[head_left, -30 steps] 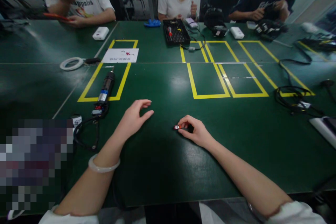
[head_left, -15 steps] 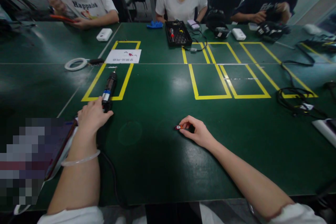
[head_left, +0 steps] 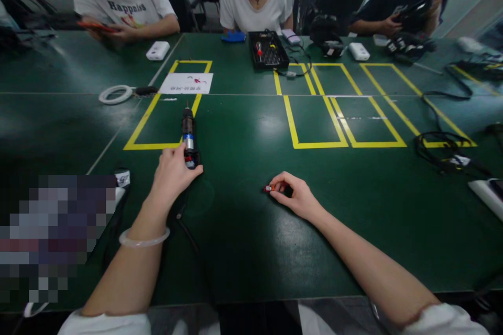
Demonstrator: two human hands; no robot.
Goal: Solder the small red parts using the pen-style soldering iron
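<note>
My left hand (head_left: 175, 171) is closed around the rear end of an electric screwdriver (head_left: 188, 128), a black tool with a blue and silver band. Its thin bit points away from me, over the right side of the left yellow-taped frame. A dark cord (head_left: 190, 238) runs from beneath that hand toward the near edge. Low over the green table, or resting on it, my right hand (head_left: 295, 196) pinches a small red, orange and silver piece (head_left: 269, 188) between thumb and fingers. The piece is too small to identify, and the fingers cover part of it.
Yellow tape frames (head_left: 320, 145) mark the green table (head_left: 243, 251). A white paper sheet (head_left: 186, 84) lies in the left one. Farther back is a black tray (head_left: 268, 51) with a red screwdriver. Coiled cables (head_left: 444, 146) lie right. Several people sit across the table.
My left hand has moved right with the electric screwdriver, whose cord has shifted too. The tool now points more straight ahead. My right hand has barely moved.
</note>
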